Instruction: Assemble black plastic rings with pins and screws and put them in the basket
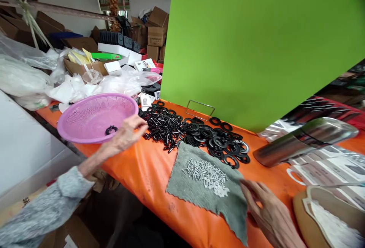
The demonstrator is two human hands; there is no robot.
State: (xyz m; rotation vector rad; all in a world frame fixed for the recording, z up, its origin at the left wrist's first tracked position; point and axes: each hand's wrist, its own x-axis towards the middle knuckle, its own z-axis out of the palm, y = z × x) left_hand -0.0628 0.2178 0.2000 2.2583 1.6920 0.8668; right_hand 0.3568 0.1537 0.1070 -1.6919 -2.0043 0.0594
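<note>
My left hand (129, 133) is over the orange table, between the pink basket and a pile of small black pins (164, 126). Its fingers are slightly bent and apart, with nothing visible in them. Inside the pink basket (82, 120) lies a small black ring-shaped part (111, 129). My right hand (266, 208) is at the right edge of a grey-green cloth (185, 191), fingers stretched and a gap between them. On that cloth lie a heap of small silver screws or pins (202, 170) and some small white pieces (218, 188). Black rings (218, 137) are piled behind the cloth.
A tall green panel (251, 50) stands behind the table (148, 172). On the right are a steel flask (305, 141), white boxes (336, 168) and a tan container (302, 210) with white contents. Plastic bags (119, 82) and cartons crowd the back left.
</note>
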